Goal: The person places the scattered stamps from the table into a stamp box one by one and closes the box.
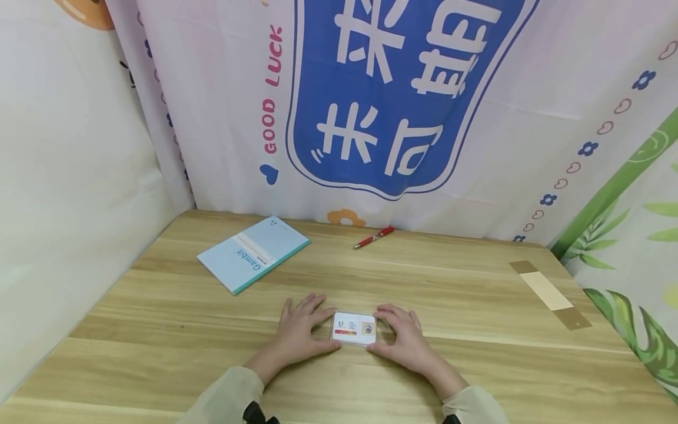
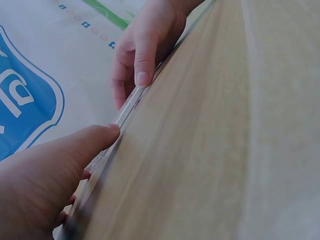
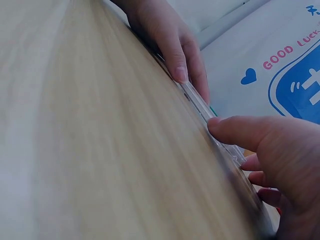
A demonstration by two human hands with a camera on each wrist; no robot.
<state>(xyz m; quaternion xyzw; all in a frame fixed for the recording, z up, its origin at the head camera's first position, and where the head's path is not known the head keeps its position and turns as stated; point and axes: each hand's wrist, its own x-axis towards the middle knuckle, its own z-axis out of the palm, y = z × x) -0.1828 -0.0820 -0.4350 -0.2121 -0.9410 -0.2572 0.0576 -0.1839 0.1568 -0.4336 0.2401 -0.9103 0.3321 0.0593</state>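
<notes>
A small clear card case (image 1: 354,328) with a white printed card inside lies flat at the table's near middle. My left hand (image 1: 299,331) holds its left end, the thumb at the near corner and the index finger at the far corner. At the opposite end, my right hand (image 1: 405,338) grips the near and far corners in the same way. Seen edge-on in the left wrist view, the case's clear side (image 2: 131,106) runs between both thumbs, low along the tabletop. The right wrist view also shows that thin edge (image 3: 197,102) between the hands.
On the wooden table (image 1: 185,365), a light blue notepad (image 1: 253,254) lies at the back left. A red pen (image 1: 374,238) is near the back edge. A brown and cream strip (image 1: 549,295) lies at the right. Printed cloth (image 1: 228,118) hangs behind.
</notes>
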